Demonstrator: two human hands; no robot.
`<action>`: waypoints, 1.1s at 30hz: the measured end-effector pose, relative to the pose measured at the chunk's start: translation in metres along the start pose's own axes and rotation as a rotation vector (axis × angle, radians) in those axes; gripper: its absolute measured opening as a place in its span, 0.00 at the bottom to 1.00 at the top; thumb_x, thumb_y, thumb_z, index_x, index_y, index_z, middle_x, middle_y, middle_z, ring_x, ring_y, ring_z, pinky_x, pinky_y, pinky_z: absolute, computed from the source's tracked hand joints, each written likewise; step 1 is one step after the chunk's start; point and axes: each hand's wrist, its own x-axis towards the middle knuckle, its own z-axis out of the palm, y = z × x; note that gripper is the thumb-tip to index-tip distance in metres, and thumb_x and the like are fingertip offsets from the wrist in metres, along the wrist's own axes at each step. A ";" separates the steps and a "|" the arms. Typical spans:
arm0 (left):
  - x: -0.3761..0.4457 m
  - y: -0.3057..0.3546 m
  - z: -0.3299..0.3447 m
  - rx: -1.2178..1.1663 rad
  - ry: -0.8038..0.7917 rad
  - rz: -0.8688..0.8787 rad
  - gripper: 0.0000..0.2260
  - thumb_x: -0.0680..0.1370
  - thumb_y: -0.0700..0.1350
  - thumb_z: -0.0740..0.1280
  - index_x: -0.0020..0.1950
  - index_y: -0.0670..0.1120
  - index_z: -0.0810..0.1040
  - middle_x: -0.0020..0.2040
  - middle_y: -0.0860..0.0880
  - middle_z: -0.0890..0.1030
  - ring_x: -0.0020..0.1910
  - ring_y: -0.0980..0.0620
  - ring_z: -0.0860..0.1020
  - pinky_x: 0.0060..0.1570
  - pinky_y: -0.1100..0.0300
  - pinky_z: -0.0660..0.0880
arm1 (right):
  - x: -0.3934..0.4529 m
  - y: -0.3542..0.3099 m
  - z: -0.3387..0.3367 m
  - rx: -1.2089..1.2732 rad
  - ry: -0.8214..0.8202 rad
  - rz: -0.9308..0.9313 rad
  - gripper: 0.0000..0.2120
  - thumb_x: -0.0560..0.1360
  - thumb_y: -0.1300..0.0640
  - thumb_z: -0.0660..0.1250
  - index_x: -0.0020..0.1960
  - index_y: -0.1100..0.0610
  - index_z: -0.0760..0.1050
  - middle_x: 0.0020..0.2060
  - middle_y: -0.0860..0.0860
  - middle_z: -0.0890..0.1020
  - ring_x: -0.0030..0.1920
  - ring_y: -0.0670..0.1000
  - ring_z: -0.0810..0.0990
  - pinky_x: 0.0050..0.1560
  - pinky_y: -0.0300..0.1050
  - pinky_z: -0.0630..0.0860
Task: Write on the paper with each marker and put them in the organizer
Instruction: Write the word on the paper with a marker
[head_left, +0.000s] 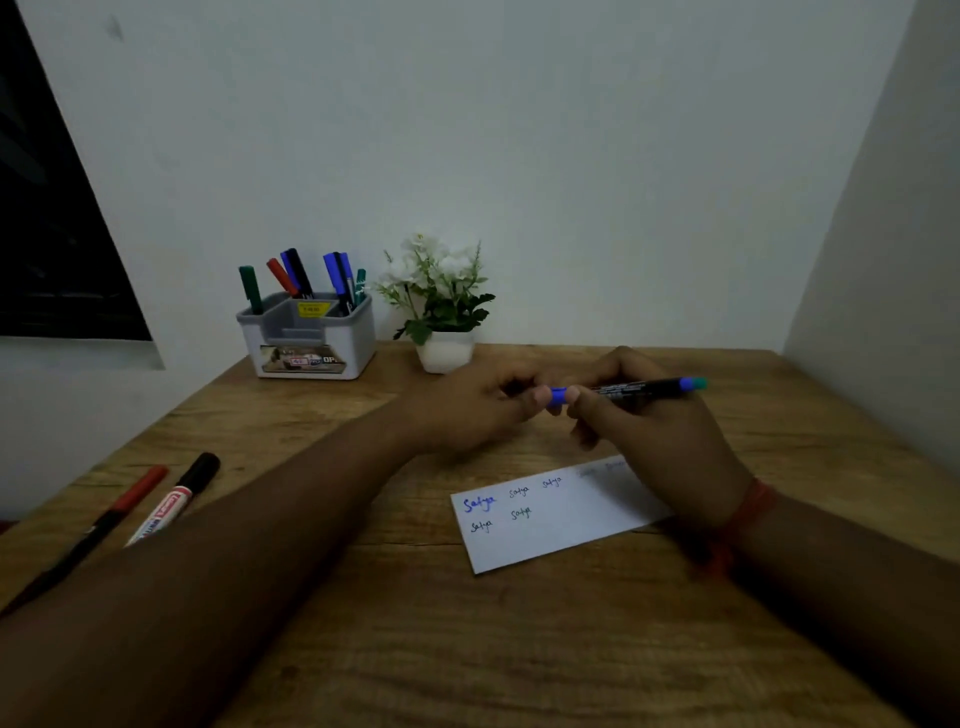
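Observation:
A blue-and-black marker (641, 388) lies level above the table, held between both hands. My right hand (649, 431) grips its barrel, and my left hand (483, 408) pinches its blue cap end (558, 396). Below them a white paper (550, 514) carries several written words, one in blue. The grey organizer (311, 338) stands at the back left with several markers upright in it. Two more markers lie at the table's left: one with a red cap (130, 501) and one with a black cap (179, 499), partly behind my left forearm.
A small white pot of white flowers (441, 312) stands right of the organizer. Walls close the table off at the back and right. A dark window sits at the far left. The wooden table (467, 649) stretches toward me.

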 end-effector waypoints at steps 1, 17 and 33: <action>0.001 -0.005 0.005 -0.026 0.014 -0.019 0.09 0.83 0.53 0.60 0.48 0.57 0.78 0.44 0.52 0.79 0.43 0.59 0.76 0.45 0.61 0.72 | 0.000 0.003 0.000 -0.001 0.012 0.013 0.04 0.77 0.57 0.71 0.46 0.57 0.78 0.36 0.53 0.85 0.34 0.48 0.84 0.37 0.37 0.80; 0.003 -0.027 0.013 -0.207 -0.006 0.054 0.14 0.81 0.54 0.59 0.50 0.46 0.80 0.43 0.54 0.71 0.42 0.58 0.69 0.44 0.64 0.66 | -0.001 0.010 0.012 -0.212 0.069 -0.258 0.05 0.74 0.62 0.71 0.40 0.58 0.78 0.31 0.53 0.82 0.33 0.55 0.82 0.33 0.57 0.78; 0.002 -0.036 0.016 0.078 0.203 -0.113 0.06 0.81 0.51 0.64 0.50 0.50 0.77 0.49 0.54 0.73 0.45 0.59 0.72 0.43 0.66 0.67 | -0.004 -0.009 -0.019 -0.274 0.142 -0.334 0.01 0.77 0.57 0.67 0.47 0.54 0.76 0.38 0.49 0.82 0.38 0.49 0.84 0.37 0.56 0.81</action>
